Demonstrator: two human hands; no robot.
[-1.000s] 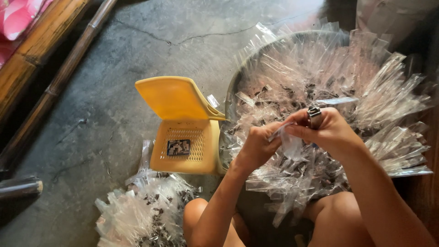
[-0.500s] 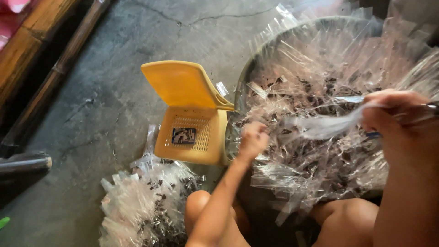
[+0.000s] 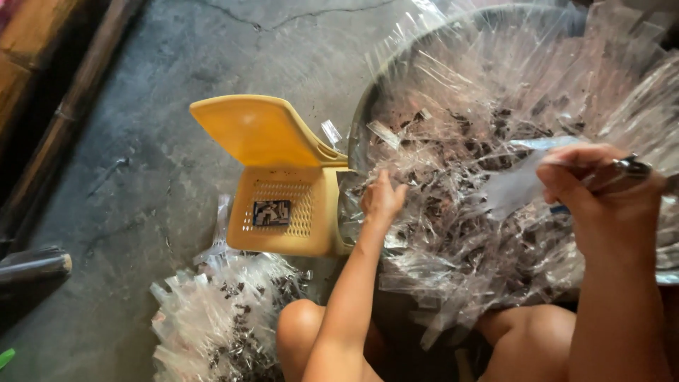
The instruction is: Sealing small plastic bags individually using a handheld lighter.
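Clear plastic sleeves (image 3: 495, 233) with dark bits fill the round basin (image 3: 368, 106); a second pile (image 3: 219, 318) lies on the floor by the yellow basket (image 3: 283, 191). Left hand (image 3: 382, 199), fingers loosely spread, rests on the sleeves. Right hand (image 3: 601, 194) is closed around a metal tool (image 3: 631, 168) and one sleeve (image 3: 516, 185).

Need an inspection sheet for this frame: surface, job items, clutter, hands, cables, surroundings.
Surface: cracked grey concrete floor.
Job's things: big round basin heaped with clear plastic sachets and dark bits; one clear sachet.
Clutter: second sachet pile; small yellow plastic chair, dark bits on its seat.
Grippers: left hand reaches into the heap; right hand grips the one sachet plus a metal tool.
Cables: nothing seen.
Surroundings: bamboo poles on the left.
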